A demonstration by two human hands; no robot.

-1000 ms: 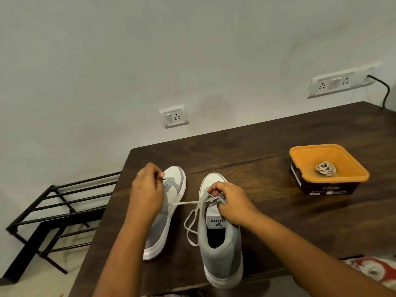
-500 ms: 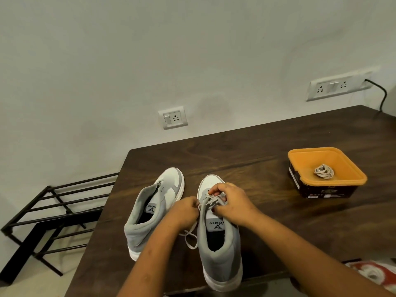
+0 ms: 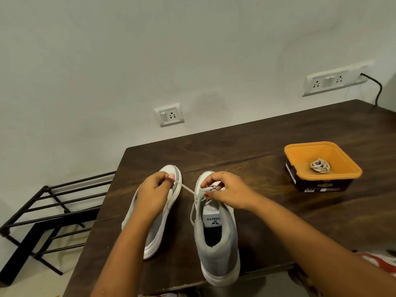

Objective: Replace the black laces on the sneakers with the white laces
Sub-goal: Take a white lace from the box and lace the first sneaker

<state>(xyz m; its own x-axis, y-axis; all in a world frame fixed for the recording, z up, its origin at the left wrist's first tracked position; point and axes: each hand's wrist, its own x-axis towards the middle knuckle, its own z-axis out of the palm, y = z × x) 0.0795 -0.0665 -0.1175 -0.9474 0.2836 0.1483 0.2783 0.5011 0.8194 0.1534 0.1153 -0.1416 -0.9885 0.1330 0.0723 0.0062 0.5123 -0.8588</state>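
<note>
we count two sneakers on the dark table [image 3: 267, 151], both toes toward the wall: the left sneaker [image 3: 159, 241] is partly hidden under our left forearm, and the right sneaker [image 3: 216, 249] stands upright just beside it with its heel at the near edge. one white lace [image 3: 189, 190] is threaded in the right sneaker's front eyelets, and a slack loop of it hangs down that shoe's left side. one orange tub [image 3: 347, 174] sits well apart to the right, with one coiled lace [image 3: 320, 166] inside. on the wall we see two plates, the small socket plate [image 3: 169, 115] and the wide socket plate [image 3: 334, 81], one black cable [image 3: 378, 91] running from the wide one, and one black rack [image 3: 53, 211] on the floor to the left

our left hand [image 3: 154, 195] has thumb and forefinger closed together, pinching the white lace and drawing it taut over the left sneaker's toe; its other fingers are curled. our right hand [image 3: 228, 192] is curled over the right sneaker's eyelets, thumb and fingertips pinching the lacing there
</note>
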